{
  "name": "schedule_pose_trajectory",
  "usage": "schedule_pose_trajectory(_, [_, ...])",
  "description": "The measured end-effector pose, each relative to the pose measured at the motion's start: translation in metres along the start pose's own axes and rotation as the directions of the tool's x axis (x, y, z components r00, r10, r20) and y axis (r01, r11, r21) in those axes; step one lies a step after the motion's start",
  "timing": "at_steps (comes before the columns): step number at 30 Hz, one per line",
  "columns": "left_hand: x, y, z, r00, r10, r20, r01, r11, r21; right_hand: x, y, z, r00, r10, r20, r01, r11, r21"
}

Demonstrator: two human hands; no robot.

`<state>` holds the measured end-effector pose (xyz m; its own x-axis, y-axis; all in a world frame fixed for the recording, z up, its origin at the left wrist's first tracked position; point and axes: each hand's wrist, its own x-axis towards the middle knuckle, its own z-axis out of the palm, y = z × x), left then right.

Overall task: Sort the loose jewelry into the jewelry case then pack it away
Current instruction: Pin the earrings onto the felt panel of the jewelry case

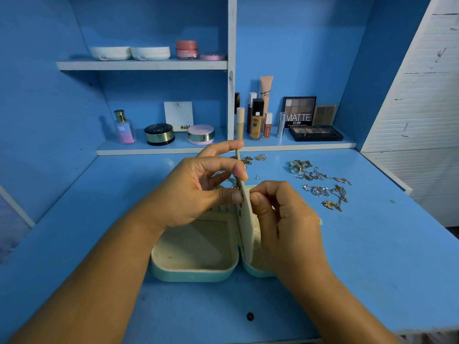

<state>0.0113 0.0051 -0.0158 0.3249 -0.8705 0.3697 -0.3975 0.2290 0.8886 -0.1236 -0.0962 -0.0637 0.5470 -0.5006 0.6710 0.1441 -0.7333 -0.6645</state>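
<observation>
A: Where is the jewelry case (pixel 193 268)?

B: Lower centre of the frame. It lies open on the blue desk (pixel 372 244), both mint halves flat, cream lining up. Its centre panel (pixel 248 234) stands on edge between the halves.

A: Hands?

B: Left hand (pixel 196 192) pinches the panel from the left side, thumb low, forefinger higher, the other fingers loosely spread. Right hand (pixel 280 214) is curled, thumb and forefinger tips drawn together against the panel's right face. Whether a piece sits in that pinch is too small to tell.

A: What lies outside the case?

B: Most of it, by my reading. Loose jewelry (pixel 320 181) is heaped right of centre, chains crossing one another, with rings (pixel 294 168) at the pile's upper left. One small stud (pixel 257 177) lies alone just above the right hand.

A: Risks from here?

B: All judgement.
- Anything fine being worked at the panel could slip from the fingertips. It would drop into the case's right half, hidden under the hand, or onto the desk.
- The panel is steadied only by a pinch, so a firm push from the right could fold it leftward.
- The chains look tangled, and lifting one may drag its neighbours toward the desk's right edge.
- The lone stud sits close to the right hand, where a careless sweep of the wrist could flick it away.
</observation>
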Motion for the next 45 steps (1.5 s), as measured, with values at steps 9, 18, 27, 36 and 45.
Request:
schedule_pose_trajectory(9, [0.000,0.001,0.001,1.000,-0.013,-0.009,0.013,1.000,-0.014,0.039,0.009,-0.053,0.923,0.306,0.234,-0.223,0.920,-0.323])
schedule_pose_trajectory(18, [-0.001,-0.002,-0.002,1.000,0.005,0.014,-0.005,1.000,0.000,0.131,0.075,-0.045,0.694,0.545,0.470,0.200,0.482,-0.853])
schedule_pose_trajectory(27, [0.000,-0.005,-0.002,1.000,0.017,0.003,-0.016,1.000,-0.022,0.125,0.103,-0.023,0.701,0.471,0.535,0.318,0.465,-0.826])
schedule_pose_trajectory(36, [0.000,-0.003,-0.006,1.000,0.003,-0.001,-0.003,1.000,-0.016,0.106,0.085,-0.048,0.717,0.316,0.621,0.038,0.872,-0.488])
schedule_pose_trajectory(45, [-0.005,0.005,-0.015,0.999,-0.004,0.045,0.008,0.995,-0.097,0.086,0.072,-0.030,0.579,0.356,0.734,0.055,0.881,-0.470])
